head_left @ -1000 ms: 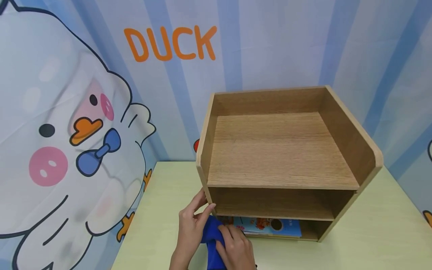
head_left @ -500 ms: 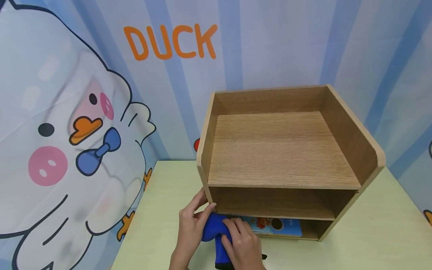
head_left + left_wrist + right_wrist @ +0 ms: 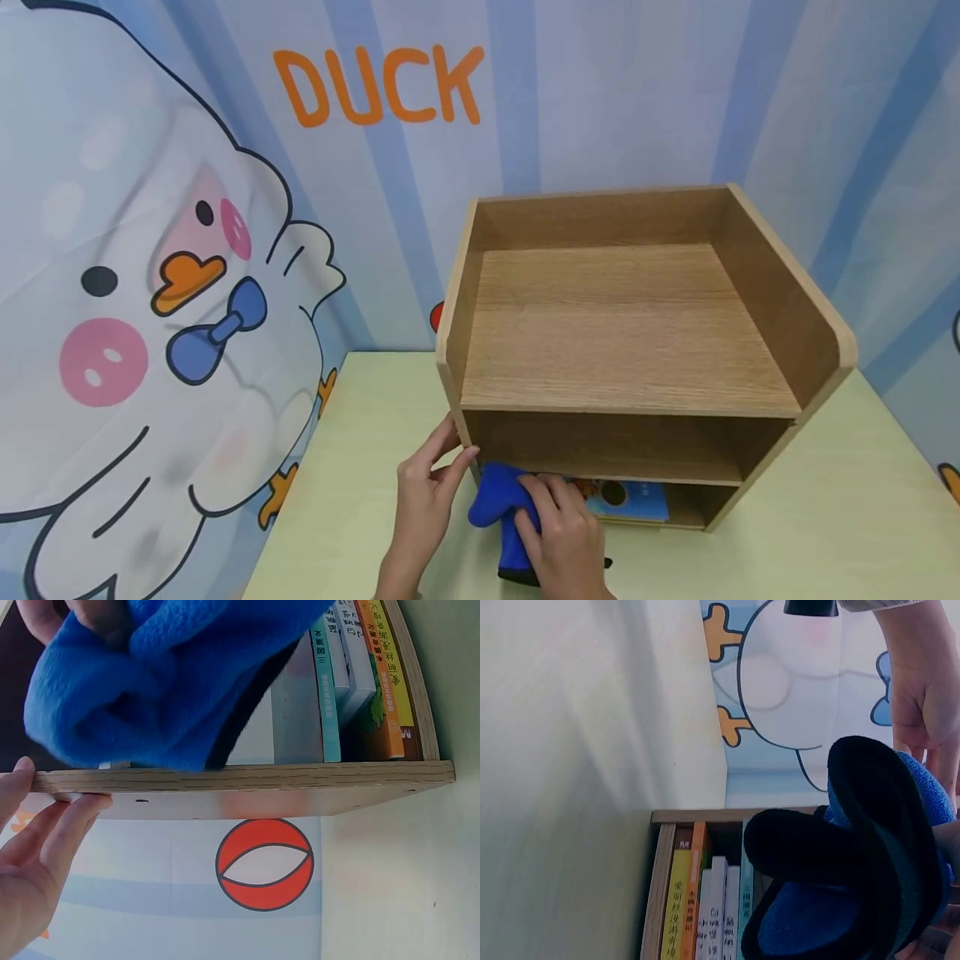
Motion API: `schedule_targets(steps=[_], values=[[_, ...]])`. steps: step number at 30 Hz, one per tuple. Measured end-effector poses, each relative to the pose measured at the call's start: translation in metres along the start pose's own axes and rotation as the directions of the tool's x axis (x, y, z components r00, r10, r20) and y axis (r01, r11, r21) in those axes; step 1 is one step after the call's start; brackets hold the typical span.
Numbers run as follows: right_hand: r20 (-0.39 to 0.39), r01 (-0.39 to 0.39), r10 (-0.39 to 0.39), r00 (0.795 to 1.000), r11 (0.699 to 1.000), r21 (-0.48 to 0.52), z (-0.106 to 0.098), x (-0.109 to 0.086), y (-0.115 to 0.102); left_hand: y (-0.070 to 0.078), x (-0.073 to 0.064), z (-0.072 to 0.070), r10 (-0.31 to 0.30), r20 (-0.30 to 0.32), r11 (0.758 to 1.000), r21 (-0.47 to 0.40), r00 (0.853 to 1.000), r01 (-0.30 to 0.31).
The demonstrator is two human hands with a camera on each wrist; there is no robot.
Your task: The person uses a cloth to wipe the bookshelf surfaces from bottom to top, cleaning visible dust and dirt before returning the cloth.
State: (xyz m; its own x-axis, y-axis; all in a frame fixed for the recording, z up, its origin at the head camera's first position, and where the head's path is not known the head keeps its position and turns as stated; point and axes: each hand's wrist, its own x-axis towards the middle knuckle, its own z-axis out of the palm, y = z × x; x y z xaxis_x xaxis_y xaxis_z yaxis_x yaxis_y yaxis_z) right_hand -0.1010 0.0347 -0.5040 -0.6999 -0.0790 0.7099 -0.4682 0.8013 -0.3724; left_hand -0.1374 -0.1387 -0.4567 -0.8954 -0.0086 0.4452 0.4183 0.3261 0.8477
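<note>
My left hand (image 3: 423,504) holds the left side panel of a small wooden shelf (image 3: 600,325), thumb on the front edge and fingers on the outer face, as the left wrist view (image 3: 37,855) also shows. A bunched, fleecy blue cloth (image 3: 497,496) with black edging is in my right hand (image 3: 564,529), in front of the lowest compartment's left part. From the left wrist, the cloth (image 3: 157,690) hangs close to the panel's front edge (image 3: 247,778); I cannot tell whether they touch. The right wrist view shows the cloth's black underside (image 3: 885,817); the right fingers are partly hidden.
A blue picture book (image 3: 637,502) lies in the lowest compartment. Several thin books (image 3: 679,900) have their spines outward beside the shelf's base. The shelf stands on a pale green table (image 3: 360,417) against a printed duck curtain (image 3: 600,92).
My right hand has slid to the right with the cloth, along the lower front of the shelf. The left hand keeps its hold on the side panel.
</note>
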Motion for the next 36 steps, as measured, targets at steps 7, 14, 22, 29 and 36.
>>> schedule_targets(steps=[7, 14, 22, 29, 36], values=[[-0.018, -0.032, 0.032, 0.999, 0.999, -0.014, -0.009, -0.004, 0.01, 0.001, 0.001, 0.0, 0.018, -0.009, 1.0, -0.013, 1.0, -0.018], [-0.062, -0.051, 0.049, 0.997, 0.998, -0.028, -0.015, -0.007, 0.018, -0.002, 0.001, 0.0, 0.033, -0.009, 0.999, -0.028, 0.999, -0.033], [-0.093, -0.096, 0.091, 0.991, 0.994, -0.048, -0.022, -0.01, 0.022, 0.005, 0.0, 0.001, -0.012, -0.016, 0.999, -0.038, 1.0, 0.012], [-0.125, -0.127, 0.116, 0.985, 0.989, -0.081, -0.03, -0.013, 0.028, 0.008, 0.0, 0.002, -0.02, -0.027, 0.999, -0.029, 0.999, 0.019], [-0.172, -0.142, 0.123, 0.977, 0.984, -0.107, -0.039, -0.017, 0.039, -0.002, -0.001, 0.002, 0.03, -0.022, 0.999, -0.03, 0.999, -0.031]])
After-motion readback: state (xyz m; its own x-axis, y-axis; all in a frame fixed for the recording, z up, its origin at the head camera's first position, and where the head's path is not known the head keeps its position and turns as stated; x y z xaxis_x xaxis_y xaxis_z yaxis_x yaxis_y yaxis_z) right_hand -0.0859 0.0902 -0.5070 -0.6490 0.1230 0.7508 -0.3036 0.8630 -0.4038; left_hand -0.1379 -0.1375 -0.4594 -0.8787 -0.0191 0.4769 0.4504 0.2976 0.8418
